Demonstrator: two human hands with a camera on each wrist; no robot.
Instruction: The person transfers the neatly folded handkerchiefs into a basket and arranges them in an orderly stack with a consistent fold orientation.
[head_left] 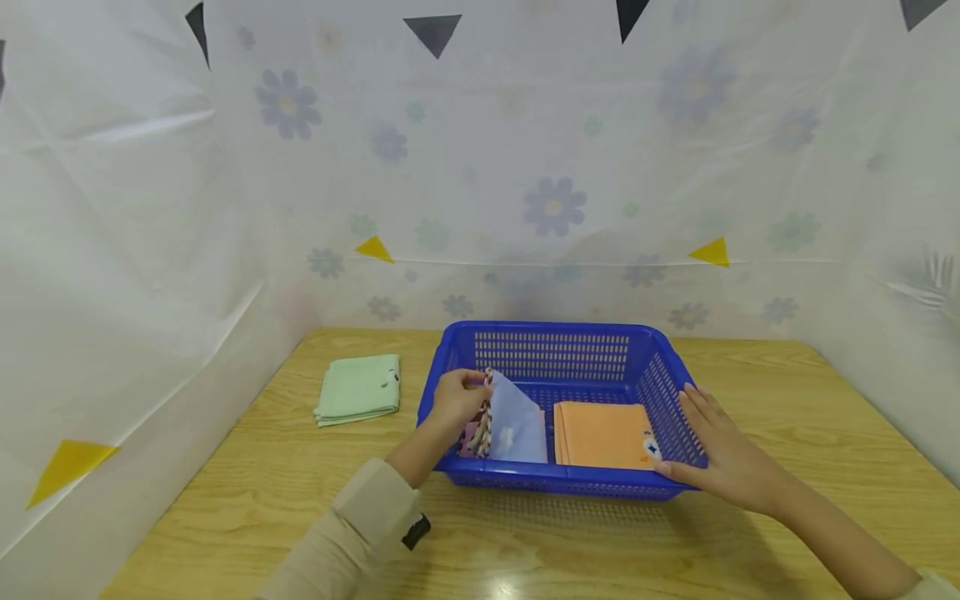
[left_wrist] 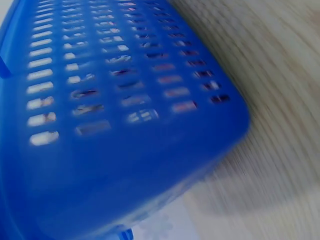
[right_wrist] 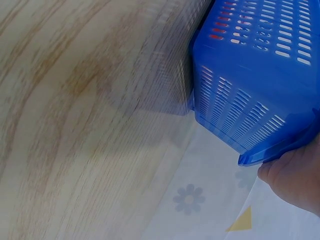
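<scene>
A blue plastic basket (head_left: 570, 472) with slotted walls stands on the table. My left hand (head_left: 457, 398) reaches over its left side and pinches the raised top corner of a light blue cloth (head_left: 521, 425) with a white pattern. A dark-and-white twisted cord (head_left: 487, 417) hangs along that cloth's left edge; whether it is attached, I cannot tell. On the basket's right, my right hand (head_left: 723, 458) rests with extended fingers over the side rim and its thumb at the front rim. Inside, near that hand, lies a folded orange cloth (head_left: 600, 433) with an eye design. Neither cloth shows clearly in the wrist views.
A folded pale green cloth (head_left: 360, 387) lies on the wooden table (head_left: 525, 550) left of the basket. Purplish and tan items (head_left: 471, 437) sit in the basket's left end, partly hidden. White flowered sheeting (head_left: 480, 167) encloses the back and sides.
</scene>
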